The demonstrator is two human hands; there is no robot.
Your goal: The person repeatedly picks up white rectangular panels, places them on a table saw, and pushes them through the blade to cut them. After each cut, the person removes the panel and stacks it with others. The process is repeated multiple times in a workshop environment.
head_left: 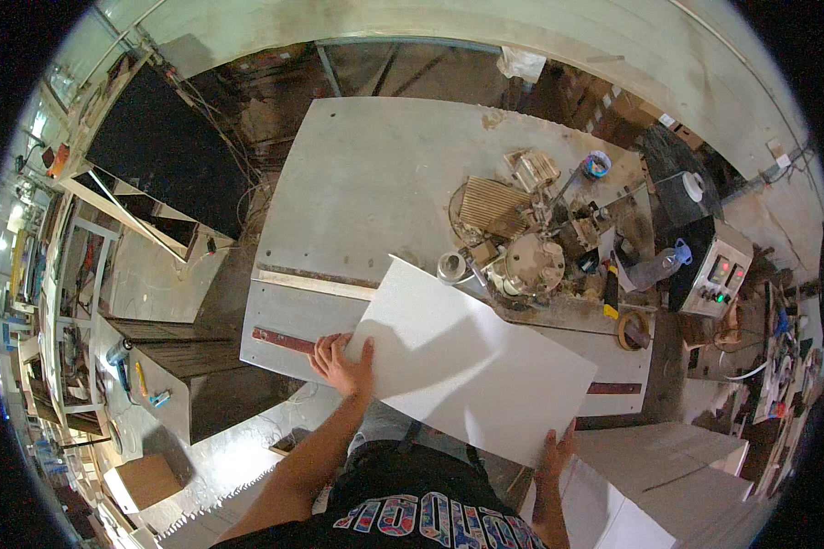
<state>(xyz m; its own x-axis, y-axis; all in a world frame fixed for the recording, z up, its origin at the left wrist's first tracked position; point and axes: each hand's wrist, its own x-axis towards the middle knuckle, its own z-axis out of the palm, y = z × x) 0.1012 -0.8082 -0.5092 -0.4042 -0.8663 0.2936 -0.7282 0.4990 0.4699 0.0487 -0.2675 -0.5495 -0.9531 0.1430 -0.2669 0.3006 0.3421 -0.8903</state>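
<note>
A white rectangular board [476, 366] lies tilted across the front of a grey machine table [366, 183], its far edge close to the machine's metal head [531, 261]. My left hand [343, 364] grips the board's left edge, thumb on the upper face and fingers toward the table. At the near right corner, my right hand [553, 453] is closed on the board's edge; part of its fingers is hidden. Beside the board's far edge sits a round metal roller [450, 267]. The board covers part of the table's front strip.
Right of the machine are a yellow-and-black tool [611, 293], a tape roll [633, 331], a clear bottle [659, 269] and a control box [719, 274] with lit buttons. White boards [659, 457] are stacked near right. A power tool [117, 357] lies on the left cabinet.
</note>
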